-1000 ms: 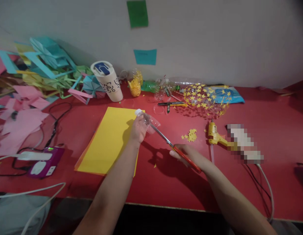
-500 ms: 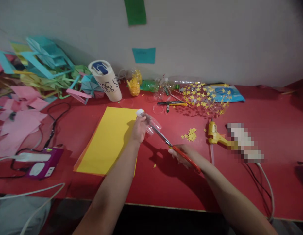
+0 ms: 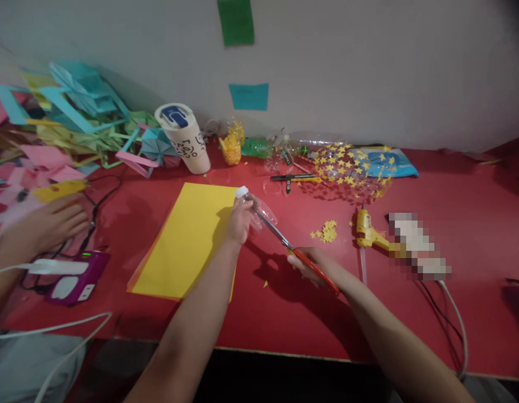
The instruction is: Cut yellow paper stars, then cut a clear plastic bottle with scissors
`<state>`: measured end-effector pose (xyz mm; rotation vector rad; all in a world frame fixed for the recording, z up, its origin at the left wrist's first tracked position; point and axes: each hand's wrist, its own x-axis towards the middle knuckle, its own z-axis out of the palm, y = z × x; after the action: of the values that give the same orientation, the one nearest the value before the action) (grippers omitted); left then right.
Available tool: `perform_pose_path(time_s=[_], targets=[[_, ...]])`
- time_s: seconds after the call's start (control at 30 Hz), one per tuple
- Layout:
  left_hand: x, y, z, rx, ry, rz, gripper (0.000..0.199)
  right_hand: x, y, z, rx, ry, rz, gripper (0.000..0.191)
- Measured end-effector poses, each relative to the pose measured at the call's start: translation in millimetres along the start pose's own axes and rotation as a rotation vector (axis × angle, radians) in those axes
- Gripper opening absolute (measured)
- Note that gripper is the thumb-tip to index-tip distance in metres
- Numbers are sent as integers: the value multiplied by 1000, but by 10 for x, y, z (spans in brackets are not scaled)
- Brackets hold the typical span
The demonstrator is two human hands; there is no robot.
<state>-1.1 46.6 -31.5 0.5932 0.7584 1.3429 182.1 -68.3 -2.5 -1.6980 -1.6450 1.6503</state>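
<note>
My left hand (image 3: 241, 219) is closed around the neck of a cut clear plastic bottle piece (image 3: 265, 211) with a white cap (image 3: 241, 191). In my right hand (image 3: 313, 263) are red-handled scissors (image 3: 316, 270). Their blades point up and left and meet the clear plastic beside my left fingers; whether the tips are inside it, I cannot tell. Below my left forearm lies a stack of yellow paper (image 3: 183, 240) with orange sheets under it. A small pile of yellow paper stars (image 3: 327, 231) is on the table, up and right of the scissors.
Another person's hand (image 3: 53, 226) holds a yellow tool (image 3: 60, 191) at left, above a purple power box (image 3: 80, 280). Behind stand a white tumbler (image 3: 187, 145) and a star-covered clear plastic piece (image 3: 347, 165). A yellow glue gun (image 3: 368, 230) lies at right. Folded paper (image 3: 87, 106) fills the back left.
Another person's hand with a yellow tool has come in at the left. My hands, the bottle piece and the scissors stay nearly where they were; the view has shifted slightly.
</note>
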Motion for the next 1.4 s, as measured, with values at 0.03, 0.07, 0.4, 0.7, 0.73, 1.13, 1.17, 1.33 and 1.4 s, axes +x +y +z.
perform_pose_path(time_s=[0.03,0.07,0.4,0.7,0.73,1.13,1.17,1.33,1.4], targets=[[-9,-4,12,6,-13,-2,12,-5,6,-3,-1,-1,-4,55],[-18,-7,23,7,-23,-9,13,-10,11,-4,-6,-2,-9,54],[-7,-23,48,3,33,-36,32,36,42,39,-7,55,-28,58],[-22,-86,27,36,-47,18,22,-20,-47,-6,-17,39,-16,58],[-27,-100,29,32,-59,15,22,-13,-29,-2,-13,36,-16,57],[-31,-137,53,-28,-2,2,23,107,185,101,135,53,34,52],[-31,-134,55,-34,5,0,21,104,180,102,128,68,37,52],[-28,-107,58,-15,7,-13,21,84,126,103,102,102,6,51],[-34,-106,60,-7,-2,-11,22,72,86,94,121,85,18,52]])
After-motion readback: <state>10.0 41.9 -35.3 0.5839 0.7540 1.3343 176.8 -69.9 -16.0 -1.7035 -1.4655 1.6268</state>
